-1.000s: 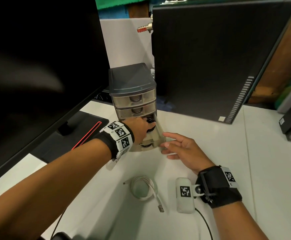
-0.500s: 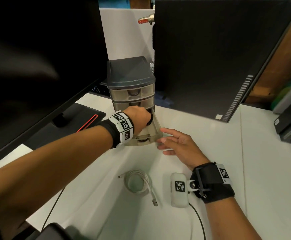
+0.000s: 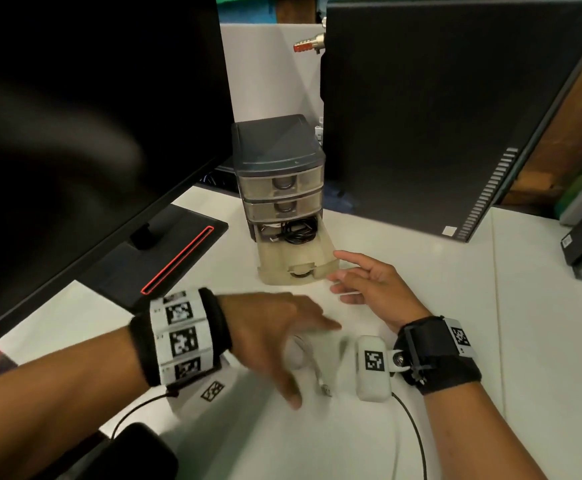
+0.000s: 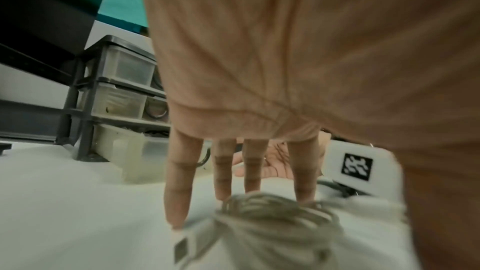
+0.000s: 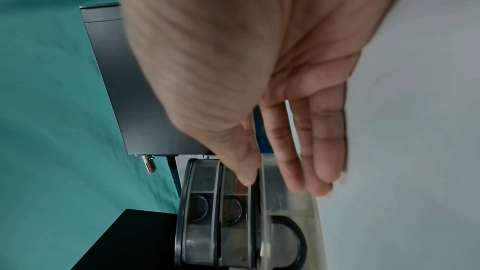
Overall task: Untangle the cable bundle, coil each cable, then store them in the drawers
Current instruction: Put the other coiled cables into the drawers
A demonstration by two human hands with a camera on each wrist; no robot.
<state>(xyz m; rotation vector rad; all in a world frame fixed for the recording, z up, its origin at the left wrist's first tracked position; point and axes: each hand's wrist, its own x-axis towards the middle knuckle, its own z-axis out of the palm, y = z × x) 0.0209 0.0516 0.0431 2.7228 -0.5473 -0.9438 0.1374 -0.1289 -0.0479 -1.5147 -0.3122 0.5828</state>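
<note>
Head view: the left hand [image 3: 272, 336] hangs palm-down over the coiled white USB cable [image 3: 312, 367] on the white bench [image 3: 421, 265], its grip loose and holding nothing, fingers spread and straight; motion blur hides whether the fingertips touch the coil. In the left wrist view the fingers [image 4: 179, 182] point down at the near edge of the white cable coil [image 4: 275, 225], whose flat metal plug [image 4: 181, 251] lies at its left side. The right hand [image 3: 369, 287] lies open beside the small grey plastic three-drawer unit [image 3: 277, 161], fingers relaxed and extended toward the front right corner of the pulled-out translucent bottom drawer [image 3: 296, 261]; the right wrist view shows its fingertips [image 5: 322, 176] just at that drawer's edge, gripping nothing. A coiled black cable [image 3: 294, 232] lies in the back of the open drawer. The two upper drawers are pushed in. A black monitor [image 3: 92, 109] on its stand is left of the unit, and a black computer tower [image 3: 438, 109] stands right of it.
</note>
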